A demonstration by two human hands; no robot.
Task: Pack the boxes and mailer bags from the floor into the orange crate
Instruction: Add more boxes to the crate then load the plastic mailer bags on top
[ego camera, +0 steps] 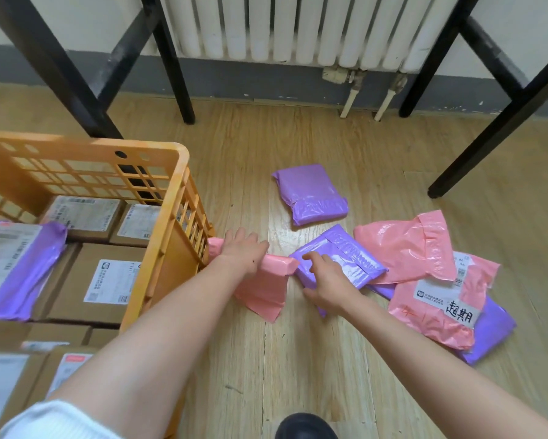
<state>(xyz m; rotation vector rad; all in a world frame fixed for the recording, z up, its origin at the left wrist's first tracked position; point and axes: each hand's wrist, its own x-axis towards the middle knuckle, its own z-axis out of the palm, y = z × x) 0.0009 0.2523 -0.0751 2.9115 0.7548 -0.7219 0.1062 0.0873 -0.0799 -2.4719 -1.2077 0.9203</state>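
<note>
The orange crate [168,236] stands at the left and holds several cardboard boxes [108,280] and a purple mailer bag [19,267]. Beside its right wall, my left hand [242,248] grips the top edge of a pink mailer bag [263,289] on the floor. My right hand [328,282] grips the near end of a purple mailer bag [348,258]. Another purple bag [312,193] lies farther back. Two pink bags [406,251] [437,308] overlap at the right, on top of a further purple bag [491,331].
Black table legs [171,58] [494,122] rise at the back left and right. A white radiator [298,26] with pipes is on the far wall. My dark shoe [304,427] shows at the bottom edge. The floor [298,359] is light wood.
</note>
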